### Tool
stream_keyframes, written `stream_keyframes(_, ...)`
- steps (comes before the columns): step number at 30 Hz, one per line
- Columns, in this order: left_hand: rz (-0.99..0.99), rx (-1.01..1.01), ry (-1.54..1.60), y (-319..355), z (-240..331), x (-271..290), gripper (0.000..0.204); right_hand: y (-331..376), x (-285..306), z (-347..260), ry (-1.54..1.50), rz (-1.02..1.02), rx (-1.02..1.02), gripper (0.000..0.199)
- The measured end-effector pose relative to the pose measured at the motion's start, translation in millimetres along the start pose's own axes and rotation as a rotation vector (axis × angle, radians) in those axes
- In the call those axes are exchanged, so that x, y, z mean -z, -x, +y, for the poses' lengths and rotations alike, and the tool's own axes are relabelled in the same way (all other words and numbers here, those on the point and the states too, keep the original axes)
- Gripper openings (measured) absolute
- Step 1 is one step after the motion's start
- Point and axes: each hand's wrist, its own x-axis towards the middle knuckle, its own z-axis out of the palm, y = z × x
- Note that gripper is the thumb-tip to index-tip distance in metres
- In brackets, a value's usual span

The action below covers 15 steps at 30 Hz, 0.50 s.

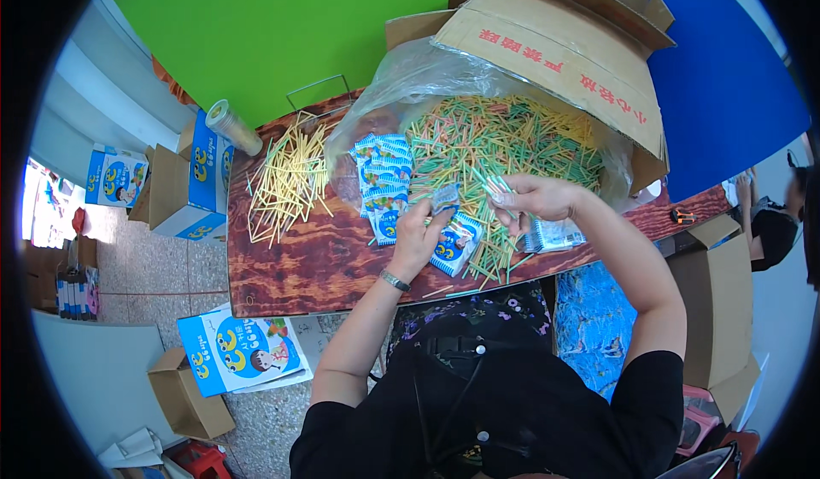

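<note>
My left hand (413,238) is closed on the lower edge of a small plastic packet (445,197), held upright over the table. To its right, my right hand (540,197) pinches a small bunch of thin coloured sticks (489,182). Behind both hands spreads a big heap of pink, green and yellow sticks (504,133), spilling from a clear plastic liner (410,67) in a tipped carton (555,47). Filled blue and white packets (384,180) lie in an overlapping row left of the heap. Another such packet (456,244) rests just below my left hand.
Pale yellow sticks (290,180) form a loose pile on the left of the wooden table (350,265). A clear cylinder (233,127) stands at its left edge beside a blue box (201,176). More packets (551,235) lie under my right wrist. Another person (773,231) is at far right.
</note>
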Motion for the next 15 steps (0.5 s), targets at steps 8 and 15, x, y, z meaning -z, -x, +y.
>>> stream_keyframes(8,0.113,-0.322,-0.342,-1.2,-10.5,3.6,0.021,0.2,-18.8,-85.5,0.995,-0.089,-0.104,0.029)
stream_keyframes(15,0.150,-0.396,-0.409,-1.1,-8.3,3.2,0.018,-21.4,-34.2,-100.5,1.625,-0.134,-0.093,0.022)
